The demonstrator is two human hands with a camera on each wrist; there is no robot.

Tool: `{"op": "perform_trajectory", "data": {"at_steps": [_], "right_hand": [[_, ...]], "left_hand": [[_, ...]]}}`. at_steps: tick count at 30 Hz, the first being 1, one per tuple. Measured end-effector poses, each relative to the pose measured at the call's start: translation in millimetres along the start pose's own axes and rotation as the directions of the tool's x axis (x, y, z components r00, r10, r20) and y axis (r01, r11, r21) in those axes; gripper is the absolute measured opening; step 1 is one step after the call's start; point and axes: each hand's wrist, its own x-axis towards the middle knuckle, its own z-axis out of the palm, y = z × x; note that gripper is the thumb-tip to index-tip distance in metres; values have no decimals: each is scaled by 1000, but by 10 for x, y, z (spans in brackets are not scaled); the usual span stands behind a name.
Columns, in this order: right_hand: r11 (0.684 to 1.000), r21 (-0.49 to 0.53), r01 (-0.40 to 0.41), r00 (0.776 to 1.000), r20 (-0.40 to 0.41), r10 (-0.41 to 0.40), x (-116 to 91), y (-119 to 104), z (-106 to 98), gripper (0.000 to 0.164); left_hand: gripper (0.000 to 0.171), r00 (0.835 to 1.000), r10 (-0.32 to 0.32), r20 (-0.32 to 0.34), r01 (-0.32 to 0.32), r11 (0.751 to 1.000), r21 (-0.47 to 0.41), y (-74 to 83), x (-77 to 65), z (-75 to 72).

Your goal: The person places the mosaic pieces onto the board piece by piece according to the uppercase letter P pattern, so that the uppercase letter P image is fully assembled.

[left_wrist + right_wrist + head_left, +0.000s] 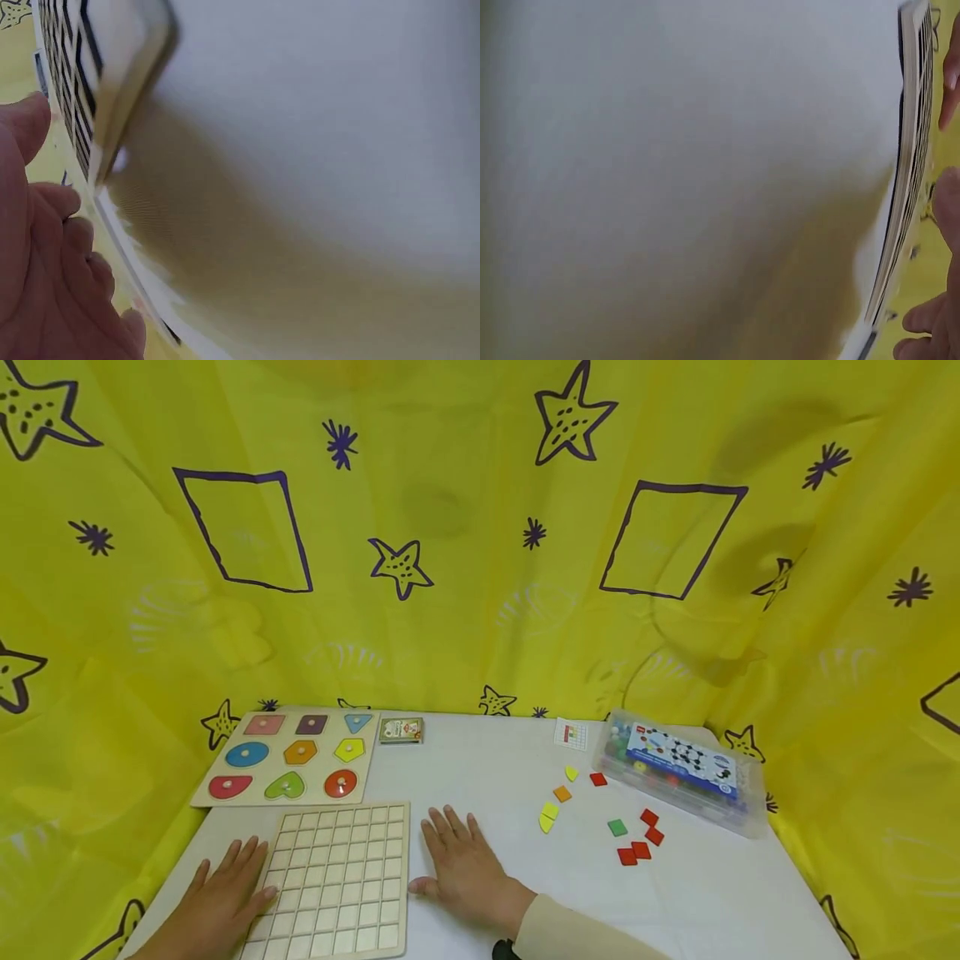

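A pale wooden grid board (341, 877) lies on the white table near its front edge. My left hand (219, 897) is spread along its left side, with the thumb reaching over the board's edge. To the board's right my right hand (467, 868) lies palm down with fingers extended, its thumb tip close to the edge. Neither hand holds anything. The wrist views show the board's thick side edge (907, 150) and part of each hand; whether the right thumb touches the board I cannot tell.
Behind the grid board is a wooden shape puzzle (255, 727) with coloured knobbed pieces. A small card box (401, 731) stands beside it. Several loose tiles, including a green tile (617, 827), lie at right near a printed card (572, 734) and a clear plastic case (678, 772). A yellow curtain (465, 635) surrounds the table.
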Motion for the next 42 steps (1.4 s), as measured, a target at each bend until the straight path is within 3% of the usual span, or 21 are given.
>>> {"op": "perform_trajectory", "data": {"at_steps": [5,10,17,21,26,32,37,42], "right_hand": [[994,-11,110,991,73,-109,-28,-197,47,91],[985,-61,162,980,129,-153,-117,-164,50,87],[987,-72,145,978,160,-132,-402,220,-60,82],[992,-51,118,981,158,-109,-556,445,-96,81],[998,-4,66,988,140,-65,-670,684,-92,79],[999,46,-8,992,126,2,-765,905,-109,75],[993,102,-61,992,118,48,-848,1041,-143,73],[996,75,-54,996,81,48,-880,1117,-142,67]], "left_hand": [[80,991,-33,134,38,999,-37,-57,0,62],[74,992,18,123,-10,998,-66,2,-11,181],[70,981,131,142,-130,991,-15,425,85,297],[74,974,139,180,-134,990,-40,712,184,319],[74,972,182,151,-178,983,-37,967,334,369],[69,959,270,83,-273,962,31,1181,523,455],[68,950,303,80,-307,950,56,1326,677,502],[67,939,332,92,-339,938,76,1449,808,457]]}}
